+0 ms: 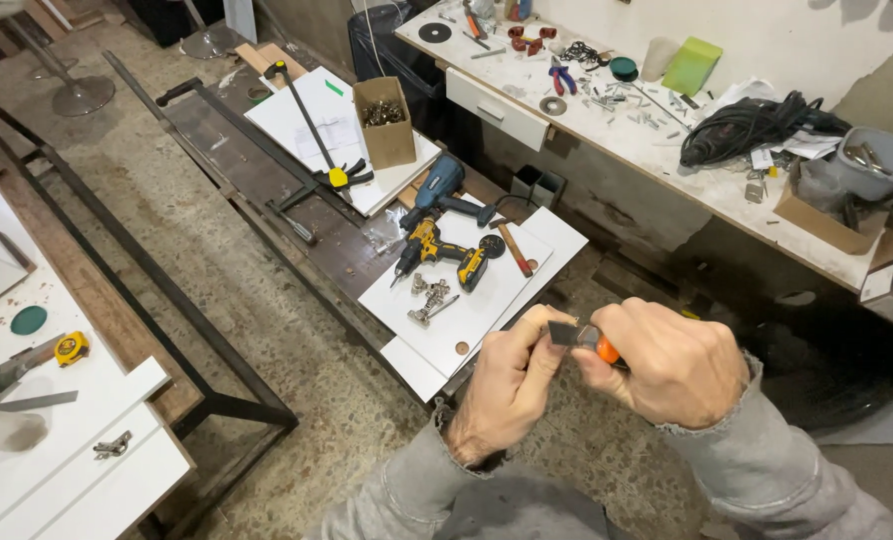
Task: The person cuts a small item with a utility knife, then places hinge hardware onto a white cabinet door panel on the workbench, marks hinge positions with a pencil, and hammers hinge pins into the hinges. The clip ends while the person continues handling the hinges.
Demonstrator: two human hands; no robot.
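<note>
The utility knife (585,340), grey at the blade end with an orange body, is held up in front of the person, above the floor and just past the near edge of the white board (467,300). The right hand (672,365) is wrapped around its orange handle, fingers curled shut on it. The left hand (512,385) pinches the grey front end between thumb and fingertips, so both hands are closed on the same tool. By the look of it, the blade or its slider is being adjusted. Any further movement at that end wants a careful, steady pinch, with the fingertips kept clear of the edge. Whether the blade is out cannot be told.

Beyond the hands, on the white board, lie a yellow and black drill (447,252), a small cluster of metal hinges (432,295) and a hammer (515,245) with a wooden handle. A blue drill (439,185) sits just behind. Farther along the low tabletop stands an open cardboard box of screws (385,120), next to a long bar clamp (317,135). At the left, a yellow tape measure (71,347) rests on another white panel.
</note>
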